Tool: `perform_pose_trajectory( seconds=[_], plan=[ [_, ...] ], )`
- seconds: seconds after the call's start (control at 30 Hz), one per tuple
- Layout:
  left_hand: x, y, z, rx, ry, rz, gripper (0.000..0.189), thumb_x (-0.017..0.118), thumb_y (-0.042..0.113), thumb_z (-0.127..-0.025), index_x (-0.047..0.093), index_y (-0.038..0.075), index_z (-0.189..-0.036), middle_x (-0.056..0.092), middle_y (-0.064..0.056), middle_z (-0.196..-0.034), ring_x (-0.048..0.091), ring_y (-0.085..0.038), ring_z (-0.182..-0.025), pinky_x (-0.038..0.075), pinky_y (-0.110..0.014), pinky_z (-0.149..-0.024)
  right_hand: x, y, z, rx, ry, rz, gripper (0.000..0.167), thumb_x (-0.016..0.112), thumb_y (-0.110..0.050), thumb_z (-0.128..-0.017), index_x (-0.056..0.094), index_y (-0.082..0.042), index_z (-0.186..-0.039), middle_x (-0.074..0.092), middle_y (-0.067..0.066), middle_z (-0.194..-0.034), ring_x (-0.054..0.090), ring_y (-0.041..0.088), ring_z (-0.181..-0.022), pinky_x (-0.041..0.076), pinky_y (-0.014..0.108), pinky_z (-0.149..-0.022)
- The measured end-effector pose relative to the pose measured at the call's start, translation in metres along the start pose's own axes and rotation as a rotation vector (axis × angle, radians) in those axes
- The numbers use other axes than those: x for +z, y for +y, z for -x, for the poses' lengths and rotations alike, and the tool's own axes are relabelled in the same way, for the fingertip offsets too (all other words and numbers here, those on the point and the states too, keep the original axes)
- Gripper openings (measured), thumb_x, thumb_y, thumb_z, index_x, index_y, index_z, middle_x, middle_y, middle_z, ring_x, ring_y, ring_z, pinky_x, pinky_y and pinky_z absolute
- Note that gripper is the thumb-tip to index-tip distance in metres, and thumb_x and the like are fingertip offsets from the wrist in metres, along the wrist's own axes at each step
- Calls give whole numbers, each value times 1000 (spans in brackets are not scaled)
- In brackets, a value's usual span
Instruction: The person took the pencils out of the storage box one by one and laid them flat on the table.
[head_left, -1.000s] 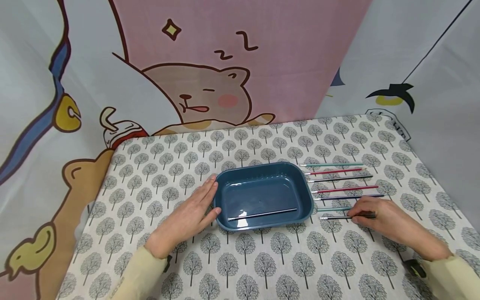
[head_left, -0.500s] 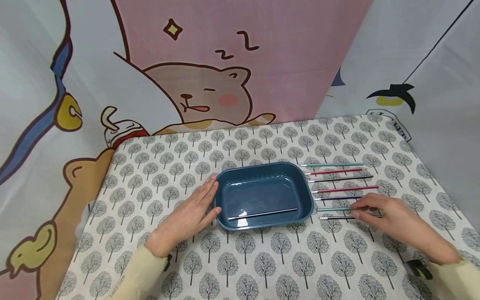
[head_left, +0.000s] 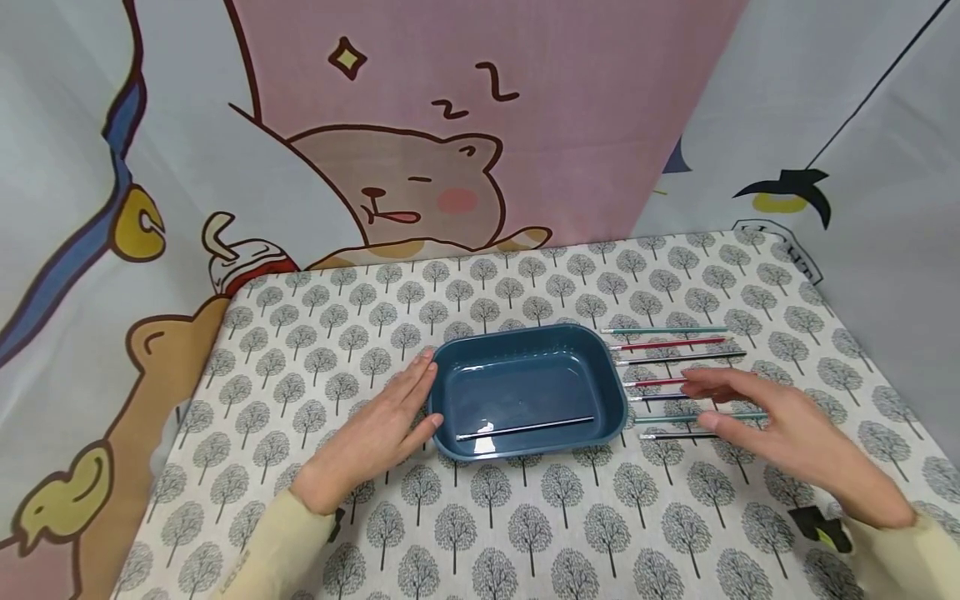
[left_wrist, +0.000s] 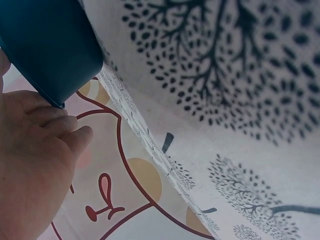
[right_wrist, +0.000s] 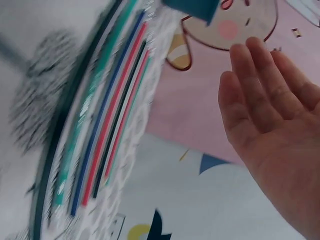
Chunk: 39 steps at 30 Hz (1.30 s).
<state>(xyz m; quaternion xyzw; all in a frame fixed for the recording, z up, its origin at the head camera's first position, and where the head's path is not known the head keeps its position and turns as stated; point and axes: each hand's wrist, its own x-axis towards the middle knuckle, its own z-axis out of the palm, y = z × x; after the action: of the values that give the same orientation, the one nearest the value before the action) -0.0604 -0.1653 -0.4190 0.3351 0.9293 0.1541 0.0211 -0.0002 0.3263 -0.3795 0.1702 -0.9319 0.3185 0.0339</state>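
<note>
A blue plastic tray [head_left: 517,387] sits mid-table with one dark pencil [head_left: 525,428] lying inside along its near side. My left hand [head_left: 375,437] rests against the tray's left rim, fingers straight and thumb apart; the left wrist view shows the fingers [left_wrist: 62,125] at the rim. To the right of the tray, several pencils lie in a loose row. My right hand [head_left: 783,425] is over the near ones, fingers extended, holding nothing. It partly covers a black pencil [head_left: 667,436], a green pencil [head_left: 667,419], a blue pencil [head_left: 656,397] and a red pencil [head_left: 652,382].
Farther back in the row are another black pencil [head_left: 690,358], a red pencil [head_left: 667,342] and a green pencil [head_left: 663,330]. A tree-print cloth [head_left: 525,533] covers the table. Cartoon-print curtains [head_left: 600,108] hang behind and at both sides.
My right hand has let go of the nearest black pencil, which lies on the cloth, and has lifted and spread its fingers toward the farther pencils. The left hand stays at the tray.
</note>
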Motion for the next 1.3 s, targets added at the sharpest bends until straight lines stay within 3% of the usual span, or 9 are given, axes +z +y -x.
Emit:
perform_pose_trajectory(
  seconds=[0.2,0.43,0.6,0.7,0.97,1.3],
  plan=[
    [1,0,-1,4,1,8,72,45,45,-110,23,-1,-162,3,-7,-174,19,-30,-157,28,-49,-125,5,-20,-13,-55,-28,-91,60,78,-8,-90,61,-28,-144,65,-11,-139,51,-5,-129,33,5,-101],
    [1,0,0,3,2,0,72,45,45,-110,23,-1,-162,3,-7,-174,19,-30,-157,29,-50,-124,18,-37,-27,-127,-43,-143,71,80,-7,-87,55,-30,-150,60,-4,-148,46,-1,-138,32,7,-107],
    [1,0,0,-8,-5,-2,73,42,48,-111,23,1,-163,4,-7,-174,17,-28,-158,28,-48,-125,27,-51,-36,-135,-64,-136,75,82,-13,-88,51,-33,-153,53,-1,-155,45,4,-141,37,16,-110],
    [1,1,1,-11,-6,-2,73,41,48,-111,23,1,-163,7,-9,-174,17,-27,-158,27,-48,-125,35,-61,-42,-123,-80,-146,75,83,-19,-89,49,-35,-154,50,-8,-157,45,6,-142,38,21,-111],
    [0,0,1,-14,-11,6,73,42,47,-111,22,0,-163,4,-7,-174,16,-27,-158,27,-48,-125,55,-81,-58,-157,-109,-201,74,85,-28,-89,50,-35,-153,52,-10,-155,45,16,-145,41,54,-114],
    [0,0,1,-9,-11,-1,73,40,49,-111,22,0,-163,2,-6,-174,16,-28,-158,28,-48,-125,76,-94,-76,-237,-125,-261,59,80,-24,-94,57,-26,-148,57,-5,-149,56,22,-135,51,50,-107]
  ],
)
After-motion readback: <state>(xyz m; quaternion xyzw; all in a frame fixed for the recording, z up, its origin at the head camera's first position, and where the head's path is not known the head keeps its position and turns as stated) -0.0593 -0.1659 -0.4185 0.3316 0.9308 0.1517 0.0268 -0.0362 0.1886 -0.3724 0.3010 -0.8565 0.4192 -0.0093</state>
